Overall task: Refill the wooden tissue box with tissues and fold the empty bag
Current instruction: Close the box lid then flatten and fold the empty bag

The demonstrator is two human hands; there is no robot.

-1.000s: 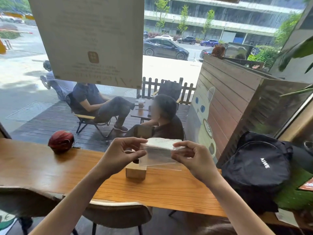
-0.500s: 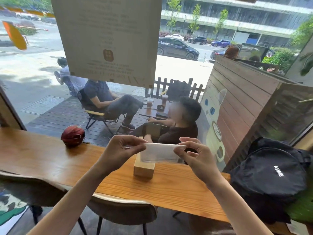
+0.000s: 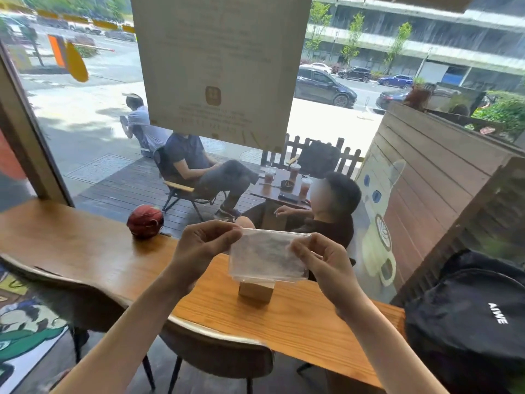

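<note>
Both the left hand (image 3: 203,245) and right hand (image 3: 326,261) pinch the clear plastic bag (image 3: 267,257) taut above the wooden tissue box (image 3: 255,291), probably to flatten it for folding.

White capital letters reading "AIWE" stand on the black backpack (image 3: 468,317) at the right end of the bench, the word tilted on the fabric. The large paper sheet (image 3: 221,66) stuck on the window shows a small square emblem and faint lines of print seen from its back, too pale and blurred to read.
</note>
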